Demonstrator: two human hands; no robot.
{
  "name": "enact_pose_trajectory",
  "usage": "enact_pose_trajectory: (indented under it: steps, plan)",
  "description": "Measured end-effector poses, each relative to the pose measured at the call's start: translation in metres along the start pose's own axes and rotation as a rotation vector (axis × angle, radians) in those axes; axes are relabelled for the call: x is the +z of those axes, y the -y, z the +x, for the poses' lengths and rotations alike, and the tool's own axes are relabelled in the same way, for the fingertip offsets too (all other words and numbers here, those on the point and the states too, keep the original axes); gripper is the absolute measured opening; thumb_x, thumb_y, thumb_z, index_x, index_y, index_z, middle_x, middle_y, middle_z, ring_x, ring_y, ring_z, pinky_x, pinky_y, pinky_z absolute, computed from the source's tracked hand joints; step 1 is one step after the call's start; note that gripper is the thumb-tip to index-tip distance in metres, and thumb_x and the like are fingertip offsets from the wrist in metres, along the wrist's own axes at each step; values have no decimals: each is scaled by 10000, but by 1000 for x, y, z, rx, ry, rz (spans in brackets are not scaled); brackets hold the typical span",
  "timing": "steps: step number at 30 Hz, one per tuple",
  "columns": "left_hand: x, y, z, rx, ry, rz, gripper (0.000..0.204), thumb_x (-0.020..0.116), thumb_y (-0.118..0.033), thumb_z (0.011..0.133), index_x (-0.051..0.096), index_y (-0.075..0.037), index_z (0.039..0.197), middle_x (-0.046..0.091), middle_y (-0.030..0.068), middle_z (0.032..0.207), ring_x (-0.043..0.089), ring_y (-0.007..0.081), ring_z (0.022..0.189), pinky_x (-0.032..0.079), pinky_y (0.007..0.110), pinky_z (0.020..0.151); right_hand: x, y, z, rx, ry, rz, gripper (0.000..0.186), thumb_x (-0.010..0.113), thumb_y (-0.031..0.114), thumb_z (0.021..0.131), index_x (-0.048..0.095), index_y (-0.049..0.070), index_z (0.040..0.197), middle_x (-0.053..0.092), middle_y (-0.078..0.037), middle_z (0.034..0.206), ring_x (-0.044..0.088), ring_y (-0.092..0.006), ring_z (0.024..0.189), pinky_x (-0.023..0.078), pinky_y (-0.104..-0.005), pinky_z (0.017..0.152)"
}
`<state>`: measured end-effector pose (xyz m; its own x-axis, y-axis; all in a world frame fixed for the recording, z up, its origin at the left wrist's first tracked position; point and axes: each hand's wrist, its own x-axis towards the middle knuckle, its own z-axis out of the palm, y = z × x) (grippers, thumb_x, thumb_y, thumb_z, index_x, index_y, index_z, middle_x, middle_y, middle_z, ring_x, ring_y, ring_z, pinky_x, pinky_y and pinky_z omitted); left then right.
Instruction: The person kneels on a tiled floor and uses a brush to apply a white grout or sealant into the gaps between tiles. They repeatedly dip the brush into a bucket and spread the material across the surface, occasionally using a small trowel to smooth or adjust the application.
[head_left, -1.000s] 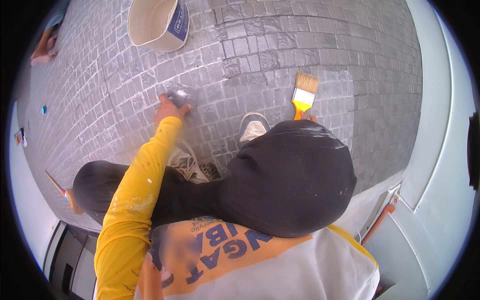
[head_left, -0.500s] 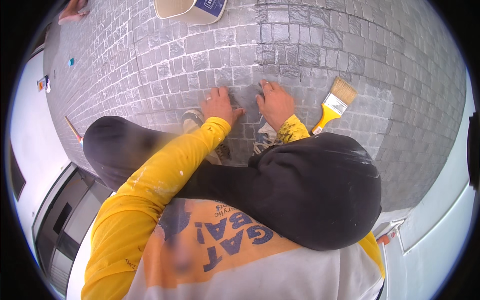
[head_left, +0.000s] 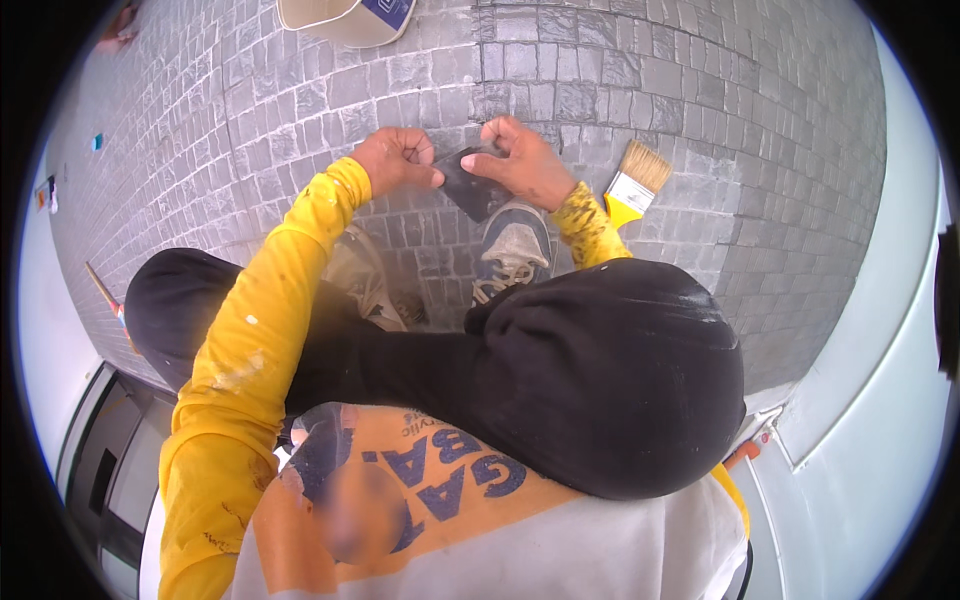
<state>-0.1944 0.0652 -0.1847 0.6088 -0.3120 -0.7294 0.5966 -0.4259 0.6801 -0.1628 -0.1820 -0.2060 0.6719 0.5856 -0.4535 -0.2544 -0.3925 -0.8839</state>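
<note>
My right hand (head_left: 528, 168) grips a small dark grey sheet (head_left: 472, 195), which resembles sandpaper, with the thumb on top. My left hand (head_left: 396, 160) has its fingers pinched at the sheet's left corner. The sheet is raised above the grey stone-patterned paving (head_left: 420, 230), just ahead of my right shoe (head_left: 515, 243). To the right of my right hand lies a wide paintbrush (head_left: 630, 190) with pale bristles and a yellow handle, partly hidden by my sleeve and knee.
An off-white bucket (head_left: 335, 25) with a blue label stands at the top. A thin wooden-handled tool (head_left: 103, 290) lies by my left knee. Farther left is a small blue item (head_left: 97, 142). A white wall (head_left: 850, 330) runs along the right.
Both hands have risen from the paving, where they were pressed down, and now hold the dark sheet between them. My left hand has shifted left. The view has shifted slightly.
</note>
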Motion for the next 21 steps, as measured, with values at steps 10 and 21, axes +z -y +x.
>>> enact_pose_trajectory:
  steps: [10, 21]
  plan:
    - [62, -30, 42, 237, -129, -22, 250, 839, -208, 767, 645, -68, 838, 610, -9, 767, 541, 112, 737, 455, 277, 695, -88, 20, -19, 219, 188, -34, 439, 794, 310, 802, 713, 101, 1180, 713, -71, 998, 633, -172, 984, 479, -307, 887]
    - [22, 23, 59, 35, -547, 895, 1341, 846, -598, 616, 30, -181, 1595, -32, 130, 1666, -59, 395, 1521, 0, 620, 1186, -120, 21, 14, 83, 140, -1091, 277, 650, 248, 874, 718, 179, 1133, 715, -168, 955, 672, -370, 887, 541, -446, 808]
